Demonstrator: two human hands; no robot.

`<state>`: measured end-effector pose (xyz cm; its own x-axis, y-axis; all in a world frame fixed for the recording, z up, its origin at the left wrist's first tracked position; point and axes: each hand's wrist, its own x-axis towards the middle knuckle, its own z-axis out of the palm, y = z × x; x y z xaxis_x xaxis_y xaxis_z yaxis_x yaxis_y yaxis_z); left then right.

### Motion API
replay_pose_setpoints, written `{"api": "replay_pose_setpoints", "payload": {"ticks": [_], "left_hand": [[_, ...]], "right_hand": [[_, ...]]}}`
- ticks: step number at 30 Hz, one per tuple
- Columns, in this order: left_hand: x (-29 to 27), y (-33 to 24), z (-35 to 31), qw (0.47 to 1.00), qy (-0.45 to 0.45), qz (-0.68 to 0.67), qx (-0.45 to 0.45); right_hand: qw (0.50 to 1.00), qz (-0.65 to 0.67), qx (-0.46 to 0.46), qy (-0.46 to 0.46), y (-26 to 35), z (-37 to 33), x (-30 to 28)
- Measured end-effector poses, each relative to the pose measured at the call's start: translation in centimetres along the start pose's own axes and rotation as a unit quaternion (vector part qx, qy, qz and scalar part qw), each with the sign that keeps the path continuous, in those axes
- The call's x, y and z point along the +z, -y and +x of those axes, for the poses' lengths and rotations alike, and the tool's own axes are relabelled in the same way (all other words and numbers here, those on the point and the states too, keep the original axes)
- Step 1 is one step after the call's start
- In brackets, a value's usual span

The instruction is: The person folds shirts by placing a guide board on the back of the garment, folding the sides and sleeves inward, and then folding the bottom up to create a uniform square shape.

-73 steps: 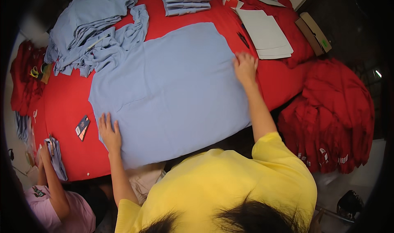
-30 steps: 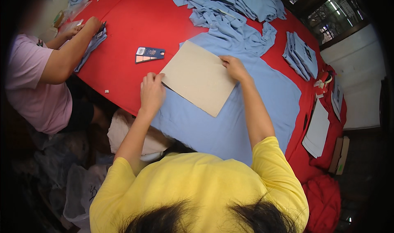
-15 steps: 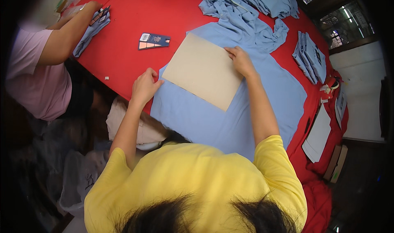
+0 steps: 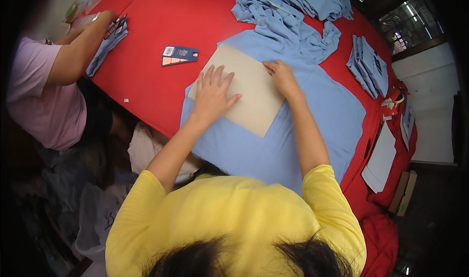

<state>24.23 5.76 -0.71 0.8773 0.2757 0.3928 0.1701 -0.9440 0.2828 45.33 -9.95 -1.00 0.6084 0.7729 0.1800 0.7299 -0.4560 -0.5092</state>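
At the far left I see a co-worker's hand (image 4: 105, 19) pressing a folded blue cloth bundle (image 4: 106, 45) on the red-covered surface (image 4: 151, 86). Just right of it lies a small dark-blue rectangular hang tag with pale swatch blocks (image 4: 179, 55), flat on the red and apart from everything else. Next comes the beige rectangular cardboard sheet (image 4: 251, 89), lying tilted on the spread light-blue fabric garment (image 4: 303, 130). My left hand (image 4: 212, 94) rests flat on the sheet's near-left part, fingers (image 4: 215, 74) spread apart, gripping nothing. My right hand (image 4: 282, 77) sits on the sheet's far edge, fingers bent and close together; I cannot tell whether they pinch the edge. Beyond is a crumpled heap of blue garments (image 4: 288, 13), then a stack of folded blue pieces (image 4: 369, 64), then white paper sheets (image 4: 382, 157) near the right rim, partly cut off by the dark border.
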Motion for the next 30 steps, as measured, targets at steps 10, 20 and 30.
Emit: {"api": "replay_pose_setpoints", "payload": {"ticks": [10,20,30], "left_hand": [[3.1,-0.1,1.1,0.997,0.031,0.027,-0.059],[3.3,-0.8,1.5,0.998,0.025,0.019,-0.058],[4.3,-0.9,2.0,0.998,0.016,0.001,-0.054]], "right_hand": [[0.981,-0.128,0.036,-0.143,-1.1,2.3,-1.2],[0.944,-0.184,-0.033,-0.270,-1.0,6.4,-7.1],[0.988,0.044,-0.050,-0.137,2.0,1.9,-1.1]]}}
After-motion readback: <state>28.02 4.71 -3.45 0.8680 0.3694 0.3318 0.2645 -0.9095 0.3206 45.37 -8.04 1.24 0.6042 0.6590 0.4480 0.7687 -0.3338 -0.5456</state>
